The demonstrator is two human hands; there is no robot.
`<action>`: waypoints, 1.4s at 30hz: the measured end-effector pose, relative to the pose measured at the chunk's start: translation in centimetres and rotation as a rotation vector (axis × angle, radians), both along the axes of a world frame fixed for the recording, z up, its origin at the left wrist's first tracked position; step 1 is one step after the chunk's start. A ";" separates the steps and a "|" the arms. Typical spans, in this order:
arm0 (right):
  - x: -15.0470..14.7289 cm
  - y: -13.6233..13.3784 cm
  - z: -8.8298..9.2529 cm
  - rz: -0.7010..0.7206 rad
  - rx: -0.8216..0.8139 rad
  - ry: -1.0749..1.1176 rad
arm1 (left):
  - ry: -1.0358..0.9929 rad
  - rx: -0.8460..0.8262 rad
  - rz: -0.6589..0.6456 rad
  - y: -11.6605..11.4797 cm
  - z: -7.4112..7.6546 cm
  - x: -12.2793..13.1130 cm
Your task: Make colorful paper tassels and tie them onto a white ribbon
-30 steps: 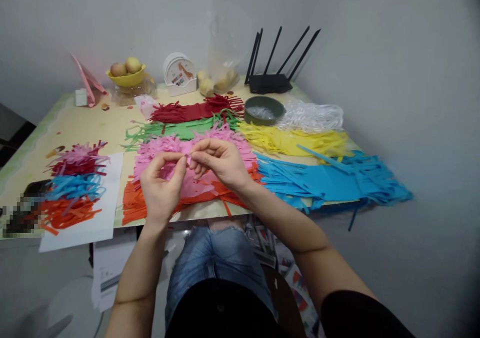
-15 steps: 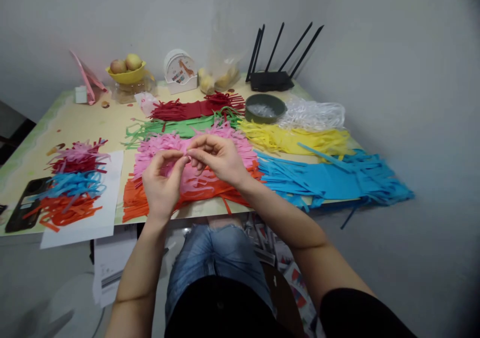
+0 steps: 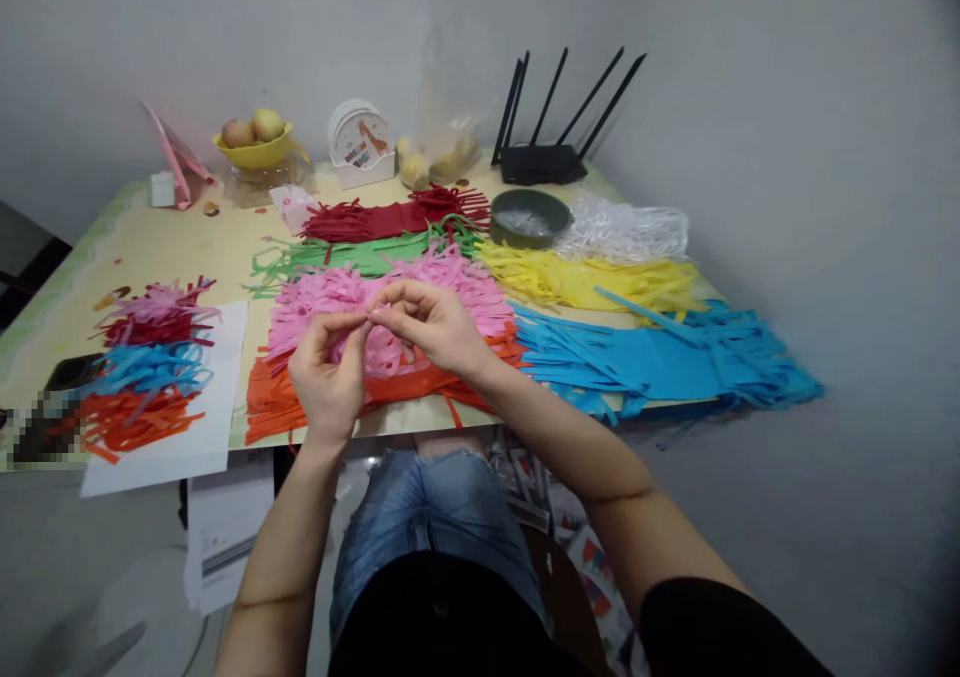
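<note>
Here, mid-frame, our left hand (image 3: 328,377) and right hand (image 3: 439,325) both pinch a pink paper strip (image 3: 379,349), fingertips closed on it; gentle, even tension should spare it tearing.

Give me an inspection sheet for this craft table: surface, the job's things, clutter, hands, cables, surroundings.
Surface: yellowish table, mostly covered by paper.
Job's things: pink strips under the hands; orange strips, blue strips, yellow strips, green strips and red strips piled around them.
Clutter: green bowl, clear plastic, router, fruit bowl, small sorted bundles on a white sheet.
Hands: left hand and right hand, fingertips pinched together over the pink pile; what they hold is too small to tell.
Cables: nothing seen.
Surroundings: grey wall; papers on the floor below.
</note>
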State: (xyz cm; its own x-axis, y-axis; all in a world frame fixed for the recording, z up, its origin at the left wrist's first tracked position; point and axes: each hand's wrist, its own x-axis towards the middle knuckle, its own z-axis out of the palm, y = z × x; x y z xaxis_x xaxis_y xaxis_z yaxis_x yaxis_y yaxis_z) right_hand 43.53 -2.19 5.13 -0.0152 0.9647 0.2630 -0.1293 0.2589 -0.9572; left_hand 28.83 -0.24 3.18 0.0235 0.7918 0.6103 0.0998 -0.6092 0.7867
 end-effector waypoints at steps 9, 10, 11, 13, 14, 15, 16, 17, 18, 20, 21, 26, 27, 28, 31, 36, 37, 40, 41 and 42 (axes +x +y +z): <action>0.8 0.5 1.1 0.089 -0.047 -0.149 | 0.172 0.185 0.024 0.2 -0.5 -0.7; 0.7 0.5 1.2 0.114 -0.050 -0.155 | 0.198 0.245 0.077 0.3 -0.7 -0.7; 0.6 0.5 1.3 0.128 -0.048 -0.164 | 0.215 0.297 0.125 0.3 -0.8 -0.8; 0.2 0.3 1.4 0.112 -0.038 -0.187 | 0.218 0.352 0.183 0.4 -1.2 -0.9; 0.0 0.3 1.5 0.085 -0.033 -0.201 | 0.203 0.349 0.196 0.5 -1.3 -0.9; -0.2 0.2 1.5 0.048 -0.026 -0.217 | 0.180 0.325 0.199 0.5 -1.4 -1.0; -0.4 0.2 1.6 0.008 -0.017 -0.233 | 0.145 0.283 0.193 0.6 -1.5 -1.1; -0.6 0.2 1.7 -0.030 -0.007 -0.247 | 0.101 0.228 0.180 0.5 -1.5 -1.2; -0.9 0.2 1.8 -0.061 0.002 -0.257 | 0.054 0.160 0.158 0.4 -1.6 -1.3; -1.5 0.5 1.9 -0.098 0.016 -0.264 | -0.029 0.003 0.098 0.2 -1.6 -1.6; -1.8 0.7 1.8 -0.108 0.018 -0.263 | -0.065 -0.074 0.064 0.1 -1.6 -1.8; -2.0 1.5 0.6 -0.033 -0.011 -0.230 | 0.026 -0.356 -0.159 3.0 -1.1 -5.8; -1.6 1.4 0.1 -0.004 -0.029 -0.229 | 0.119 -0.369 -0.174 4.8 -0.6 -7.5; -1.0 1.2 -0.4 0.014 -0.053 -0.234 | 0.198 -0.339 -0.111 7.0 0.2 -9.5; 1.1 0.5 -2.0 -0.021 -0.143 -0.262 | 0.498 -0.088 0.342 15.1 3.6 -16.2; 2.6 -0.6 -4.3 -0.072 -0.202 -0.278 | 1.057 0.026 0.672 24.6 5.4 -21.9; 2.6 -0.8 -4.6 -0.086 -0.197 -0.299 | 1.096 -0.022 0.615 25.1 4.6 -21.8; 3.7 -1.3 -5.4 -0.181 -0.167 -0.418 | 1.090 -0.152 0.488 24.5 1.2 -20.1; 4.7 -1.5 -5.5 -0.228 -0.149 -0.476 | 1.063 -0.179 0.461 23.9 0.3 -19.4; 6.2 -1.7 -5.5 -0.288 -0.121 -0.544 | 1.023 -0.199 0.438 23.2 -0.4 -18.8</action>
